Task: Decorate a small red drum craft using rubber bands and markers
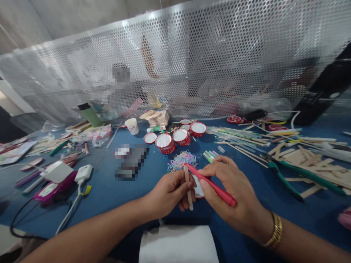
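Observation:
Between the thumb and fingers of my left hand (171,191) is a wooden craft stick (189,190), held upright. My right hand (233,193) grips a red pen (219,190), its tip at the upper end of the stick. Just beyond my hands lies a heap of colourful small rubber bands (182,162). Partly hidden behind my fingers is a white-topped disc (198,186). Past the heap stand several small red-rimmed drums with white tops (165,142). Short green and pale tube pieces (210,156) lie near my right fingers.
Pliers with green handles (285,182) rest among many craft sticks (315,164) at right. Thin clear straws (241,135) spread behind them. A paper cup (132,126), a white plug (83,173) with cable and a purple power strip (52,190) are leftward. A perforated metal screen (175,65) stands behind.

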The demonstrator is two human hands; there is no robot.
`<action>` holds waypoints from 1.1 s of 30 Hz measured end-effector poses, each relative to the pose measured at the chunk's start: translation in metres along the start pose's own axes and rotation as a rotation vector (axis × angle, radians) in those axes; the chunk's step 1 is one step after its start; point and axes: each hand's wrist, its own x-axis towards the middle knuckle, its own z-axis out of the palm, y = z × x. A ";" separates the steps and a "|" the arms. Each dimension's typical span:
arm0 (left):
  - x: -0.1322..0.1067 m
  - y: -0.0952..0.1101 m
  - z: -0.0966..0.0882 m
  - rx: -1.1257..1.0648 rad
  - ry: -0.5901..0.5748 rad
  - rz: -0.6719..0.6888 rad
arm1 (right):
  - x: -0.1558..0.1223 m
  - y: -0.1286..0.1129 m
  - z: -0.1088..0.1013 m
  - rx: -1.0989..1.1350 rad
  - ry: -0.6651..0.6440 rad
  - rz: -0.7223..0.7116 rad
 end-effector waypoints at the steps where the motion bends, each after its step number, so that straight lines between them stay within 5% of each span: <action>1: 0.000 0.000 0.000 0.002 0.000 -0.002 | 0.000 0.000 0.000 -0.002 0.007 0.001; 33: 0.000 -0.001 -0.001 0.017 0.005 0.014 | -0.001 0.000 -0.001 -0.009 0.002 -0.012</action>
